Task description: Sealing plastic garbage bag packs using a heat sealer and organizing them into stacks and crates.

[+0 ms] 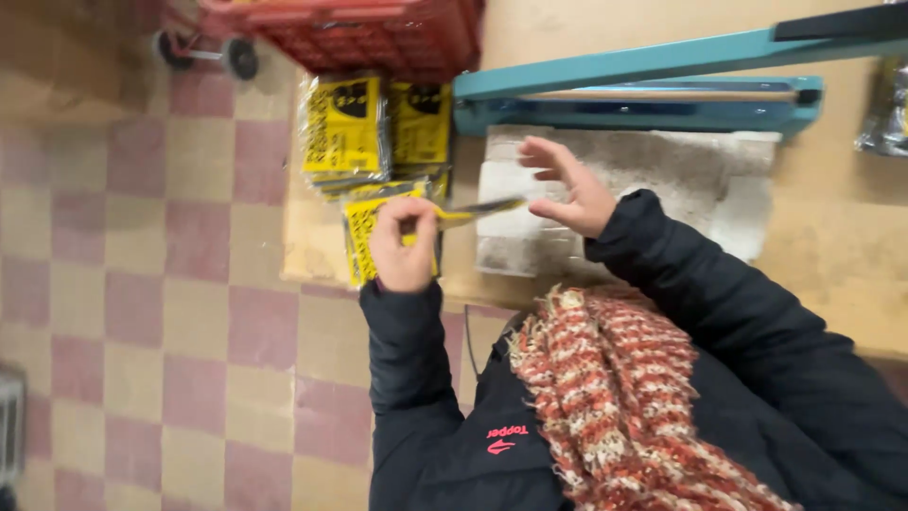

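Nearest the lens, a red-and-cream knitted scarf [624, 397] lay over a black padded jacket [757, 350] at the lower right of the frame. From the jacket two sleeves reached up toward the pale wooden desk [832, 237]. Just left of centre, the left hand [405, 248] pinched a flat yellow-and-black plastic packet [454, 214], thumb and fingers [416, 220] pressed together on its near end. That packet's long axis ran almost level across the picture, its free end pointing right toward the other hand and rising slightly. At centre, the right hand [567, 185] hovered with fingers spread and curved, holding nothing; it stood close to the packet's free end but apart from it, so the left hand alone had the packet. A stack of similar yellow-and-black packets [374, 132] sat on the desk above the left hand. Further up, a teal lever-arm sealing machine [643, 90] stretched rightward, above a grey worn pad [653, 180]. Beside a red plastic crate [378, 33] at the top, checkered floor [142, 284] filled the left.
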